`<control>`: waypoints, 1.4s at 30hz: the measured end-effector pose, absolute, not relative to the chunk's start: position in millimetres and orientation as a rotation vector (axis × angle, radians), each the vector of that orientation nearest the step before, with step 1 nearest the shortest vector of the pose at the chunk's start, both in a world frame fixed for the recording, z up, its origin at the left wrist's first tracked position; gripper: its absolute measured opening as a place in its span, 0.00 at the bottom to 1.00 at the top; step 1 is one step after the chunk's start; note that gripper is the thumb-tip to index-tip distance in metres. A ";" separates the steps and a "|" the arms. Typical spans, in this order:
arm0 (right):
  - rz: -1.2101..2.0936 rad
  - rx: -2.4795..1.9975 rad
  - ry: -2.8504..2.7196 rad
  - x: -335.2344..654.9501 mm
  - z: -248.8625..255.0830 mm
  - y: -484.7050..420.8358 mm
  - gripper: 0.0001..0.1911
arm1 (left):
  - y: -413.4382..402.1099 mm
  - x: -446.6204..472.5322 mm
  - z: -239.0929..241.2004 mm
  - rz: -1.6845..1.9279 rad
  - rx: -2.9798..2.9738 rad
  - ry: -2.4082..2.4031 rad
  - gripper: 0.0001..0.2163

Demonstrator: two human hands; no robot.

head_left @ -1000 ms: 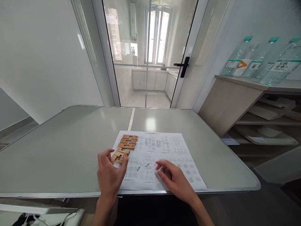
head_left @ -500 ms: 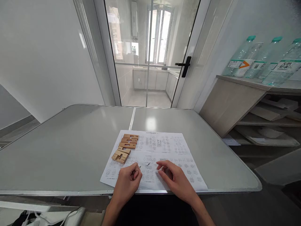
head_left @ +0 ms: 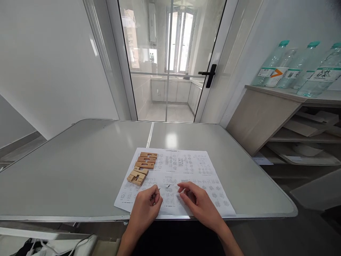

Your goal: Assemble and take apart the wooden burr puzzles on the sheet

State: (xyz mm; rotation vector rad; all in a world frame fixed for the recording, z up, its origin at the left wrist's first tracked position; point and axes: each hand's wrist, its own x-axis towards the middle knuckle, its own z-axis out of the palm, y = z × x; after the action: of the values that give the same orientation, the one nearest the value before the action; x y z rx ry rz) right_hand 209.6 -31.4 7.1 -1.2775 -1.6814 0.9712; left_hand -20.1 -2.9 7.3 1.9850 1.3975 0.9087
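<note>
Left hand point(head_left: 147, 202): fingers curled in; cannot tell whether it grips anything.
Right hand point(head_left: 196, 200): loosely half-open, apparently empty.
Flat, notched tan-and-brown wooden blocks point(head_left: 144, 171): lined up on the white printed paper sheet point(head_left: 183, 174).
Sheet slip: a dragging wrist could pull it, skewing the blocks.

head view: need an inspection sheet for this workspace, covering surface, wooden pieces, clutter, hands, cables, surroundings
Surface: grey table, with a printed sheet at its near edge
Job's things: wooden pieces lined up on the sheet's left side, some bearing numerals
Clutter: clear bottles with green caps atop a cabinet
Left hand: fingers curled in over the sheet; whether it holds anything is unclear
Right hand: thumb and forefinger apart, no held object seen
Cables: pale cords at lower left
Surroundings: glass door with black handle
</note>
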 end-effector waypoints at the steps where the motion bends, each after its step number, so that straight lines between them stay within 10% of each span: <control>1: 0.972 -1.275 -1.679 209.6 7.1 -31.7 0.14 | -2.8 -20.3 6.9 0.911 1.987 1.396 0.12; 42: 0.973 -1.288 -1.676 209.1 6.1 -31.6 0.14 | -3.0 -21.6 5.3 0.898 2.018 1.386 0.11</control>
State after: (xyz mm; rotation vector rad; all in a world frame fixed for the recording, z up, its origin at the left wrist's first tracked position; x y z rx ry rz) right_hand 209.1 -31.6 6.1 -1.2877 -1.6764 0.9726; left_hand -21.6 -3.0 5.3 2.0182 1.3861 0.8977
